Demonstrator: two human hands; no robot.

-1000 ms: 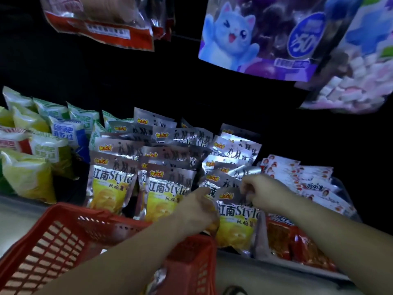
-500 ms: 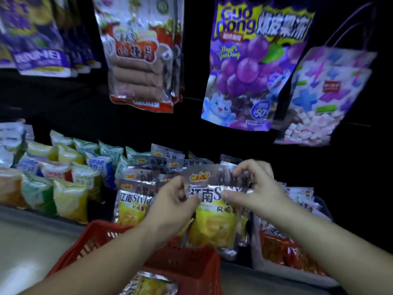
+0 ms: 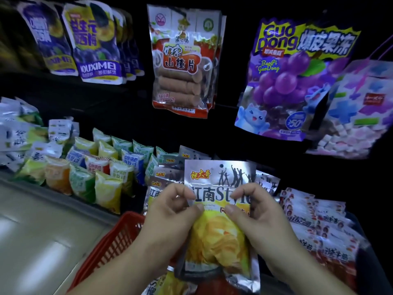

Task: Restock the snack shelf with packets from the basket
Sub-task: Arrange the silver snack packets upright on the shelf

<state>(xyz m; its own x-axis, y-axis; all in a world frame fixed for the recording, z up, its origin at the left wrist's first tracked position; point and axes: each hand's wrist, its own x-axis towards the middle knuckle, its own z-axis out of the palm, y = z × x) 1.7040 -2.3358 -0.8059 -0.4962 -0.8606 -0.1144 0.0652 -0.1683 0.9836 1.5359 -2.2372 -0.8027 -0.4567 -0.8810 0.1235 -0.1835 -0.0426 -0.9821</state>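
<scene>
Left hand: fingers curled, thumb and forefinger pinching the left edge of the crisp packet.
Crisp packet: silver and yellow, upright, print facing the person; held above the basket, just in front of the matching row.
Right hand: pinches the packet's right edge in the same way.
Step (judged): seat the packet in the matching row.
Method: grip the sealed edges only, since the contents look crushable. Keep the label forward. Set the base down first, then let go.
Basket: red plastic, below the left hand. One similar packet shows inside; arms hide the rest.
Shelf: green, yellow and orange small packets, then the silver row, then red-and-white packets.
</scene>
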